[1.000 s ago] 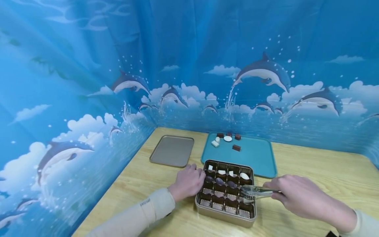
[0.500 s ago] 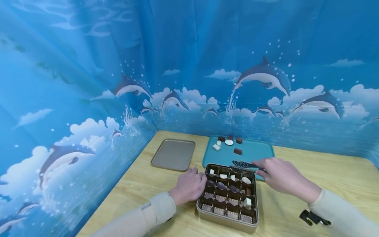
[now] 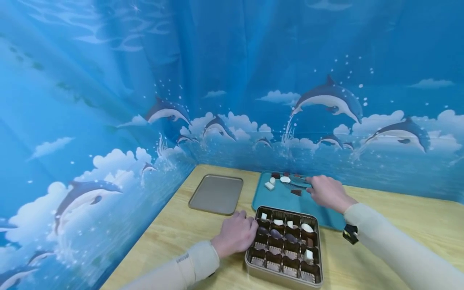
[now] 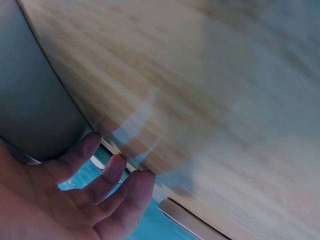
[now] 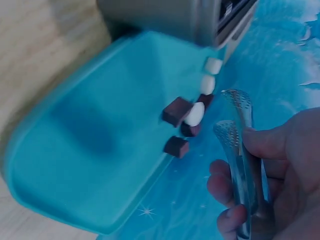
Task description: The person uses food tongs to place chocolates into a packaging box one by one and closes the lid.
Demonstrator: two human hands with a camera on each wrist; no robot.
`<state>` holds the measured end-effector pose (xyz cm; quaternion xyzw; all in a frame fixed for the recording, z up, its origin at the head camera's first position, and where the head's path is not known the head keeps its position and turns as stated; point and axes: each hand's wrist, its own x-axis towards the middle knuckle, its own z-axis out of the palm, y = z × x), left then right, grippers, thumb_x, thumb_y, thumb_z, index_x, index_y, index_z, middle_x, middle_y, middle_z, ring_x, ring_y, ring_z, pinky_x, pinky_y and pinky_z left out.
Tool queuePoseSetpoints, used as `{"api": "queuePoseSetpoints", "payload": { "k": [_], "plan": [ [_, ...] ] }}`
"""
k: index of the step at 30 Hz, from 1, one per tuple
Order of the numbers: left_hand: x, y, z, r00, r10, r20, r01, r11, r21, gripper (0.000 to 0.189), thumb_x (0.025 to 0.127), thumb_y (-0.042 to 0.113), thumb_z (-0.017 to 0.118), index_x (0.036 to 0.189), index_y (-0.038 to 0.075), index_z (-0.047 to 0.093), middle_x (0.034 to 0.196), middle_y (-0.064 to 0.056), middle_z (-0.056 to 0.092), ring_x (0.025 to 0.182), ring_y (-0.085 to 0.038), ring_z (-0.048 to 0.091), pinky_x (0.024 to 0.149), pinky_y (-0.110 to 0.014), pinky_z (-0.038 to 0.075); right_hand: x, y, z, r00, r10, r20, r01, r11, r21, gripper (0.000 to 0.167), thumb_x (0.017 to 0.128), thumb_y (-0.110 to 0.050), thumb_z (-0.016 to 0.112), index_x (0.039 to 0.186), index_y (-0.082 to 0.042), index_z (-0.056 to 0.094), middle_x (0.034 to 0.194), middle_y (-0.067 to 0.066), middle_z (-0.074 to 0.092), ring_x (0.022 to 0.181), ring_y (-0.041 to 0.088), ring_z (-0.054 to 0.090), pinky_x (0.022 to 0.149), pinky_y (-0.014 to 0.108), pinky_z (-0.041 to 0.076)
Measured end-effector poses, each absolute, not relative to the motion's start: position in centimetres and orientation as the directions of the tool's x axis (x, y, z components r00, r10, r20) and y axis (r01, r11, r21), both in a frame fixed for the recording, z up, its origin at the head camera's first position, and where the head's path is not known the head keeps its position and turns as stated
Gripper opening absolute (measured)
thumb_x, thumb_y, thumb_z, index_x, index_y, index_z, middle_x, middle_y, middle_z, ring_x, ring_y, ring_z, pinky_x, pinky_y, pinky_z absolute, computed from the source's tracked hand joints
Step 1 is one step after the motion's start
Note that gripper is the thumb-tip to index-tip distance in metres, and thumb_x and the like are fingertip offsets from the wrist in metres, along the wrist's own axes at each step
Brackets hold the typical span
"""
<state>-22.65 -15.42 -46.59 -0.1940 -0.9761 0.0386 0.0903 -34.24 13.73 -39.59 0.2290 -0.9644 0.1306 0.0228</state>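
My right hand (image 3: 330, 192) holds metal tongs (image 5: 248, 162) over the far part of the teal tray (image 3: 270, 201). Their perforated tips stand apart with nothing between them, near a white oval chocolate (image 3: 285, 179) in the head view. A dark brown chocolate block (image 5: 177, 111) lies nearby on that tray, among several other brown and white chocolates. My left hand (image 3: 237, 233) rests against the left side of the metal chocolate box (image 3: 282, 278), fingers loosely bent in the left wrist view. White pieces fill the box's back row; dark ovals (image 3: 275, 234) sit in the second.
A grey-brown tray (image 3: 217, 194) lies on the wooden table (image 3: 170, 237), left of the teal one. Pleated liners show in the box's front cells, and a white block (image 3: 309, 255) sits in its right column. A blue dolphin-print curtain (image 3: 232, 80) hangs behind and to the left.
The right hand has carried the tongs from the box's right column away to the far teal tray. A white block now shows in that column. My left hand stays at the box.
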Motion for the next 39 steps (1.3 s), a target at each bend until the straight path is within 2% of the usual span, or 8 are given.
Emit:
{"api": "queuePoseSetpoints", "payload": {
  "k": [4, 6, 8, 12, 18, 23, 34, 39],
  "plan": [
    [-22.7, -15.4, -46.7, -0.913, 0.374, 0.162, 0.363, 0.927, -0.090, 0.037, 0.105, 0.027, 0.033, 0.105, 0.014, 0.068, 0.096, -0.005, 0.067, 0.082, -0.025, 0.057, 0.052, -0.042, 0.052, -36.1, 13.4, -40.4, -0.903, -0.422, 0.080, -0.429, 0.873, -0.230, 0.043, 0.100, -0.013, 0.060, 0.139, 0.005, 0.055, 0.088, 0.015, 0.072, 0.039, 0.010, 0.031, 0.037, 0.022, 0.026],
    [-22.8, -15.3, -46.8, -0.921, 0.353, 0.161, 0.348, 0.935, -0.059, 0.039, 0.105, 0.028, 0.032, 0.105, 0.013, 0.069, 0.095, -0.006, 0.066, 0.082, -0.025, 0.057, 0.052, -0.042, 0.052, -36.8, 13.2, -40.8, -0.906, -0.416, 0.074, -0.421, 0.876, -0.236, 0.043, 0.100, -0.012, 0.060, 0.139, 0.005, 0.056, 0.107, 0.022, 0.073, 0.040, 0.010, 0.032, 0.037, 0.023, 0.027],
    [-22.9, -15.3, -46.8, -0.927, 0.338, 0.162, 0.337, 0.941, -0.035, 0.041, 0.106, 0.029, 0.031, 0.105, 0.013, 0.069, 0.095, -0.007, 0.066, 0.082, -0.025, 0.057, 0.052, -0.043, 0.052, -37.5, 13.1, -41.1, -0.911, -0.408, 0.066, -0.412, 0.879, -0.241, 0.042, 0.100, -0.012, 0.060, 0.138, 0.004, 0.056, 0.114, 0.024, 0.071, 0.040, 0.010, 0.031, 0.037, 0.023, 0.026],
    [-22.9, -15.2, -46.9, -0.938, 0.305, 0.165, 0.312, 0.950, 0.018, 0.043, 0.106, 0.031, 0.031, 0.103, 0.013, 0.070, 0.094, -0.008, 0.065, 0.082, -0.024, 0.056, 0.052, -0.043, 0.051, -38.4, 13.0, -41.5, -0.918, -0.393, 0.049, -0.393, 0.887, -0.244, 0.041, 0.100, -0.011, 0.059, 0.139, 0.003, 0.056, 0.097, 0.021, 0.073, 0.040, 0.010, 0.026, 0.038, 0.023, 0.024],
    [-22.8, -15.1, -46.9, -0.935, 0.316, 0.161, 0.321, 0.947, 0.004, 0.042, 0.106, 0.031, 0.032, 0.104, 0.014, 0.070, 0.095, -0.007, 0.066, 0.082, -0.024, 0.056, 0.053, -0.041, 0.051, -38.9, 12.7, -42.0, -0.920, -0.391, 0.028, -0.386, 0.890, -0.242, 0.035, 0.100, -0.011, 0.061, 0.132, 0.003, 0.063, 0.106, 0.022, 0.072, 0.044, 0.012, 0.039, 0.040, 0.026, 0.030],
    [-22.9, -15.1, -46.9, -0.952, 0.274, 0.139, 0.283, 0.958, 0.049, 0.047, 0.107, 0.034, 0.028, 0.105, 0.014, 0.071, 0.097, -0.008, 0.065, 0.085, -0.023, 0.056, 0.056, -0.042, 0.051, -39.1, 12.2, -42.1, -0.921, -0.390, 0.020, -0.386, 0.901, -0.199, 0.024, 0.099, -0.012, 0.061, 0.117, 0.002, 0.069, 0.076, 0.008, 0.065, 0.052, 0.017, 0.052, 0.045, 0.030, 0.038],
    [-22.7, -14.9, -46.8, -0.961, 0.244, 0.129, 0.255, 0.964, 0.077, 0.052, 0.108, 0.037, 0.026, 0.108, 0.013, 0.072, 0.100, -0.009, 0.064, 0.090, -0.024, 0.058, 0.060, -0.045, 0.054, -38.5, 12.1, -41.9, -0.916, -0.398, 0.053, -0.401, 0.898, -0.179, 0.028, 0.099, -0.012, 0.062, 0.124, 0.000, 0.069, 0.074, 0.006, 0.068, 0.046, 0.015, 0.051, 0.040, 0.026, 0.033],
    [-22.8, -14.9, -46.9, -0.961, 0.245, 0.129, 0.256, 0.963, 0.082, 0.053, 0.108, 0.038, 0.025, 0.109, 0.013, 0.072, 0.101, -0.009, 0.065, 0.091, -0.024, 0.058, 0.061, -0.045, 0.054, -37.6, 12.2, -41.5, -0.911, -0.409, 0.063, -0.412, 0.887, -0.207, 0.033, 0.100, -0.011, 0.061, 0.130, -0.001, 0.065, 0.099, 0.018, 0.075, 0.042, 0.013, 0.043, 0.038, 0.024, 0.027]
  ]
}}
